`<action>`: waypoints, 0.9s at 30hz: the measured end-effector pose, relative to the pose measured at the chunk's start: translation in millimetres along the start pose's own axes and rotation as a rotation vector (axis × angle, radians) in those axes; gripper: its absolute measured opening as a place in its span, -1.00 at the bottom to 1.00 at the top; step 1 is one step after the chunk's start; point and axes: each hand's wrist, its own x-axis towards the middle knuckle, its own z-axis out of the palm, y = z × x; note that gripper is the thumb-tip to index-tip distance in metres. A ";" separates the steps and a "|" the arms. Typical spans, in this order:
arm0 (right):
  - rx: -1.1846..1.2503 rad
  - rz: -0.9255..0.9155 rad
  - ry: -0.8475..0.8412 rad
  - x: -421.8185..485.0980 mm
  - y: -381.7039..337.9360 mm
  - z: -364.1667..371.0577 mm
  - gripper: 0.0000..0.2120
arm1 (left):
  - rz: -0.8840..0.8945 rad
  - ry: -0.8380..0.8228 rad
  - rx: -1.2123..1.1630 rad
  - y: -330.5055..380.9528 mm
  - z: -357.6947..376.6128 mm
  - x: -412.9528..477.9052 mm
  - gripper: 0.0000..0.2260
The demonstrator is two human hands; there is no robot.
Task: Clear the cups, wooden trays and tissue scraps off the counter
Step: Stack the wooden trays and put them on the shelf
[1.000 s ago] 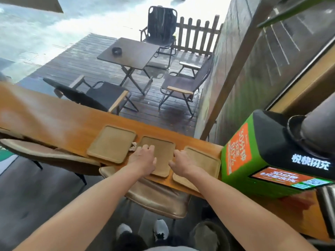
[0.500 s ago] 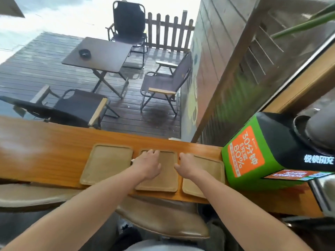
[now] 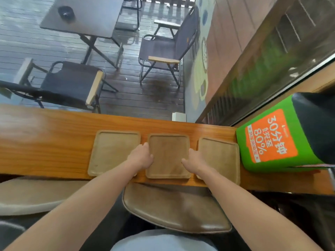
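Observation:
Three square wooden trays lie side by side on the orange wooden counter (image 3: 45, 142): a left tray (image 3: 112, 151), a middle tray (image 3: 168, 153) and a right tray (image 3: 223, 156). My left hand (image 3: 141, 156) grips the middle tray's left edge, fingers curled over the rim. At the same tray's right edge my right hand (image 3: 194, 159) takes hold, thumb on the tray's surface. No cups or tissue scraps show; the gap between left and middle tray is hidden by my left hand.
A green and black charging box (image 3: 282, 138) with an orange label stands on the counter just right of the trays. A padded brown stool (image 3: 174, 207) sits below the counter edge in front of me. Behind the glass are outdoor chairs and a table (image 3: 83, 15).
My hands have spread from the top of the middle tray to its left and right edges. The camera has tilted down and closer to the counter.

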 end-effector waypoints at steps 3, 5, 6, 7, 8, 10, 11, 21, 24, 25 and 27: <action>0.068 0.035 -0.043 13.6 0.1 7.9 -0.47 | -0.068 -0.011 -0.075 -5.4 16.3 8.1 -0.69; 0.092 0.042 -0.052 22.3 1.7 13.9 -0.45 | -0.137 0.002 -0.142 -8.4 26.3 12.2 -0.58; 0.089 0.055 -0.049 25.4 2.1 16.5 -0.44 | -0.183 0.005 -0.179 -9.4 30.9 14.0 -0.53; 0.089 0.074 -0.037 27.3 2.2 19.1 -0.42 | -0.226 0.004 -0.213 -10.1 35.3 15.1 -0.51; 0.100 0.089 -0.020 28.6 2.5 22.1 -0.42 | -0.257 0.001 -0.241 -11.1 40.5 17.0 -0.52; 0.146 0.109 0.021 30.3 2.8 29.5 -0.39 | -0.280 -0.014 -0.274 -12.1 51.3 20.2 -0.55; 0.167 0.122 0.034 32.0 2.8 32.6 -0.36 | -0.285 -0.018 -0.293 -12.0 55.5 21.8 -0.57; 0.337 0.339 -0.019 51.5 3.0 39.0 -0.18 | -0.440 0.040 -0.596 -10.3 64.8 31.6 -0.73; 0.452 0.388 -0.052 57.9 13.8 35.1 -0.33 | -0.496 0.032 -0.693 -11.2 65.0 31.8 -0.61; 0.503 0.396 -0.057 57.9 16.3 34.4 -0.38 | -0.506 0.019 -0.740 -11.3 64.4 31.4 -0.61; 0.585 0.407 -0.048 54.0 17.7 33.2 -0.46 | -0.509 -0.016 -0.838 -8.6 62.4 28.3 -0.58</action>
